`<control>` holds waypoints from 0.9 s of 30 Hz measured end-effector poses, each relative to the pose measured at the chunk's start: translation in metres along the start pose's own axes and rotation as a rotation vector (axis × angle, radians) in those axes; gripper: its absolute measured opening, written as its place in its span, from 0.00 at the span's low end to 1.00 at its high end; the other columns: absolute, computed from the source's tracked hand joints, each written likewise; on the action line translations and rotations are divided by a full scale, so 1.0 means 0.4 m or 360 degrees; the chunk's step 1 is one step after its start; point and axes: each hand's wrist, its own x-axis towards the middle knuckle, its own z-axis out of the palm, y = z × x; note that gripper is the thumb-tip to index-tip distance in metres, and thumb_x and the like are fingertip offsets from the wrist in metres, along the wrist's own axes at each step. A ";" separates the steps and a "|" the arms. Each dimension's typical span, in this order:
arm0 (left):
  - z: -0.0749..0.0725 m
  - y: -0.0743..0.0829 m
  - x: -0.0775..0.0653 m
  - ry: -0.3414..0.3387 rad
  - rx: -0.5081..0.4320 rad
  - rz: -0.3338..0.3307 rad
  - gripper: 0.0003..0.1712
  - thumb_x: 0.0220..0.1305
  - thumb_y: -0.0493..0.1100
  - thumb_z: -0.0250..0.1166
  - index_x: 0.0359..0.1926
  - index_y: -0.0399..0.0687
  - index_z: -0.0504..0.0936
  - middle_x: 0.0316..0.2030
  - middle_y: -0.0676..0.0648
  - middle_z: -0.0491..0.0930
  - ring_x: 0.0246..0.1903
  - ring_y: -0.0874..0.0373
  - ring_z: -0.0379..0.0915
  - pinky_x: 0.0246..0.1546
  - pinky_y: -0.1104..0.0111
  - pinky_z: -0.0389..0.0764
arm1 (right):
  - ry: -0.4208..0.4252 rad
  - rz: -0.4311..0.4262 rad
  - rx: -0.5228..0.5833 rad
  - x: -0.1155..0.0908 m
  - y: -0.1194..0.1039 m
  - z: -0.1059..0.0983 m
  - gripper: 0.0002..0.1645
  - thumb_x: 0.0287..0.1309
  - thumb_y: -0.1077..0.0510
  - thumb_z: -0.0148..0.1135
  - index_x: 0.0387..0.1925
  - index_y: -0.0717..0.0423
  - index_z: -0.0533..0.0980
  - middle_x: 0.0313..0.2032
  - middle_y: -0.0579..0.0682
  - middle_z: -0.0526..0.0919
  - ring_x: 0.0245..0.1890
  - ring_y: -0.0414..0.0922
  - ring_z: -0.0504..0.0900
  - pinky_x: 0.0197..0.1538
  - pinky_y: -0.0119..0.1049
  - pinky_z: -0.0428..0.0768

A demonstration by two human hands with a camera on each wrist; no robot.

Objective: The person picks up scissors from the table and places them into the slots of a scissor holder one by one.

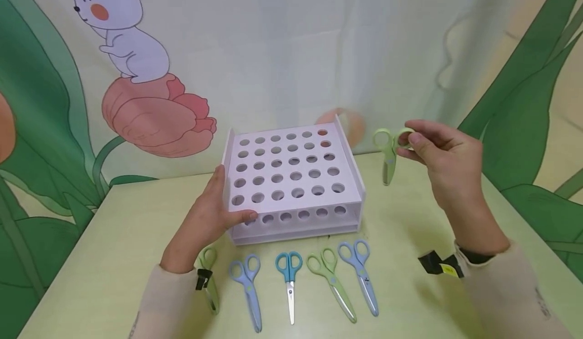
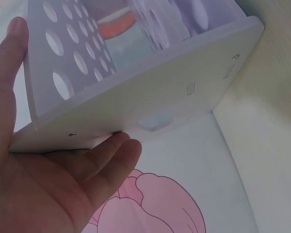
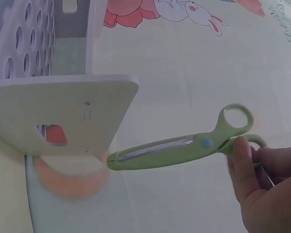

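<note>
Holed rack [image 1: 286,169], five scissors [image 1: 290,288] before it, rabbit-print backdrop [image 1: 282,76] behind

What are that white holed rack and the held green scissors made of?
The rack looks like smooth, rigid plastic, or perhaps painted wood, with a soft sheen and clean edges. The green scissors in the right hand seem mostly plastic, matte and evenly coloured; their silvery blade strip is probably metal.

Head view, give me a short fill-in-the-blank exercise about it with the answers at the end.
The right hand holds a ____ pair of scissors.
The hand touching the rack is the ____ one.
In front of the rack, ____ pairs of scissors lie on the table.
The rack's holes are ____, not square.
Missing words: green; left; five; round.
</note>
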 end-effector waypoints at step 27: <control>-0.002 -0.004 -0.005 0.0001 -0.0006 0.0023 0.77 0.50 0.59 0.80 0.80 0.46 0.30 0.80 0.42 0.34 0.73 0.41 0.48 0.69 0.47 0.57 | -0.0281 0.0104 -0.0163 0.000 0.027 0.002 0.13 0.72 0.57 0.59 0.41 0.67 0.73 0.36 0.55 0.81 0.33 0.46 0.88 0.33 0.37 0.84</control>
